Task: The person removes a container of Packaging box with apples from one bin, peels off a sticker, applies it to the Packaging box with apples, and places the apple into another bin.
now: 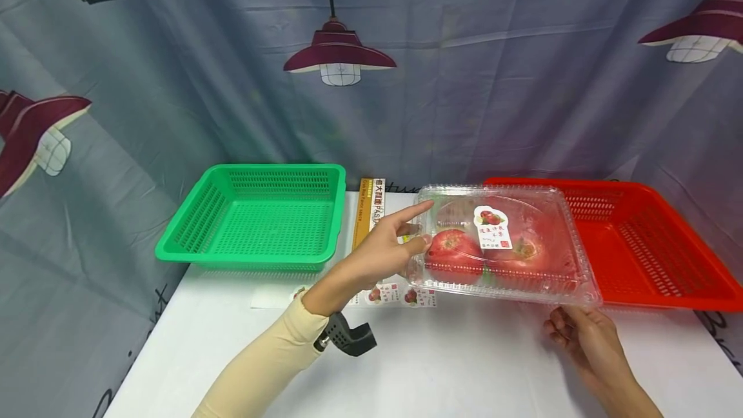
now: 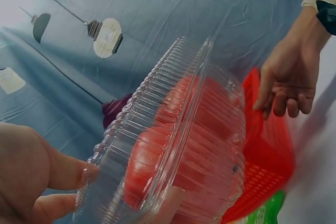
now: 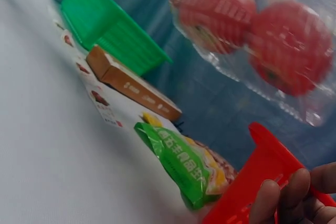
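Note:
My left hand (image 1: 391,240) grips the left edge of a clear plastic clamshell box (image 1: 458,211), raised above the table and tilted. Inside are two round red fruits (image 1: 455,251), probably tomatoes, seen through the ridged plastic. The lid carries a white printed sticker (image 1: 493,228). Below the box's right corner, my right hand (image 1: 587,342) pinches the front rim of a red plastic basket (image 1: 633,269). In the right wrist view, its curled fingers (image 3: 294,187) overlap that rim. The box hides the basket's left part in the head view.
A green basket (image 1: 249,258) stands at the back left. Beside it lies a yellow-brown pasta box (image 1: 364,208). A strip of fruit stickers (image 1: 383,294) lies on the white table (image 1: 441,366). A green snack bag (image 3: 184,166) rests against the red basket. A grey curtain (image 1: 406,115) hangs behind.

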The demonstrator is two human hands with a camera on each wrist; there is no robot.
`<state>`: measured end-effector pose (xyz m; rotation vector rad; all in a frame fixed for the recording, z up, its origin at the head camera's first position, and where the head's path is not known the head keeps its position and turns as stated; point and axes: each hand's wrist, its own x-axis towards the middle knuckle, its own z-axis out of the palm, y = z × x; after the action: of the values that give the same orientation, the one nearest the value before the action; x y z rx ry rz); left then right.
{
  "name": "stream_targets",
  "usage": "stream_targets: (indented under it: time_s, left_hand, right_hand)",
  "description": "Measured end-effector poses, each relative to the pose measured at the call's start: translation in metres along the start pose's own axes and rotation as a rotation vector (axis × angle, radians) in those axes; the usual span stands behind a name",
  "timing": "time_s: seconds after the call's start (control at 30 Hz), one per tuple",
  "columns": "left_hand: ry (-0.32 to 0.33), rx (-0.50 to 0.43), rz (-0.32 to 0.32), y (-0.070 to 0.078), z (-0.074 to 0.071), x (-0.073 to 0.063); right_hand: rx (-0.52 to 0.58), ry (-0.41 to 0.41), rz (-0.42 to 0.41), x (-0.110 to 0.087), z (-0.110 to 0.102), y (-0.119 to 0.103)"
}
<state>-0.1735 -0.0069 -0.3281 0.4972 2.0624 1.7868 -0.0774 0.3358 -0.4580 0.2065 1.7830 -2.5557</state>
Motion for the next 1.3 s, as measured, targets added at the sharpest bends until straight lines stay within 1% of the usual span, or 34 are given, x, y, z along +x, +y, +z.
stream_targets:
  time_s: [0.2,0.33,0.47,0.57,0.77,0.8,0.93,0.97,1.0,1.1,1.17,1.23,1.3]
  left_hand:
    - [-0.029,-0.048,-0.007,0.007,0.018,0.019]
    - [-0.042,-0.053,-0.003,0.012,0.029,0.03]
    - [-0.05,-0.074,0.015,0.013,0.042,0.043]
    - [-0.053,-0.095,0.018,0.013,0.053,0.054]
    - [-0.006,-0.112,-0.003,0.012,0.077,0.072]
    - [0.01,-0.104,-0.005,0.012,0.082,0.075]
    - [0.037,-0.103,-0.034,0.01,0.097,0.087]
    - [0.05,-0.088,-0.041,0.01,0.1,0.09]
    - [0.063,-0.072,-0.046,0.009,0.104,0.093]
    - [0.085,-0.064,-0.064,0.009,0.113,0.101]
    - [0.1,-0.042,-0.064,0.01,0.118,0.106]
    - [0.104,-0.057,-0.071,0.011,0.124,0.109]
    - [0.109,-0.054,-0.084,0.012,0.131,0.112]
  right_hand:
    - [-0.022,0.0,0.02,0.0,0.001,-0.003]
    - [-0.039,0.015,0.038,0.0,0.002,-0.004]
    - [-0.067,0.029,0.033,-0.001,0.003,-0.003]
    - [-0.084,0.038,0.028,-0.002,0.003,-0.003]
    - [-0.091,0.019,0.03,-0.002,0.002,-0.005]
    - [-0.091,0.015,0.029,-0.002,0.002,-0.005]
    - [-0.081,0.007,0.023,-0.002,0.002,-0.005]
    - [-0.081,0.007,0.02,-0.002,0.002,-0.005]
    - [-0.082,0.01,0.017,-0.002,0.003,-0.005]
    - [-0.09,0.027,0.01,-0.002,0.005,-0.005]
    - [-0.098,0.04,0.01,-0.003,0.007,-0.006]
    - [-0.111,0.057,0.018,-0.004,0.008,-0.006]
    - [-0.124,0.07,0.03,-0.005,0.008,-0.007]
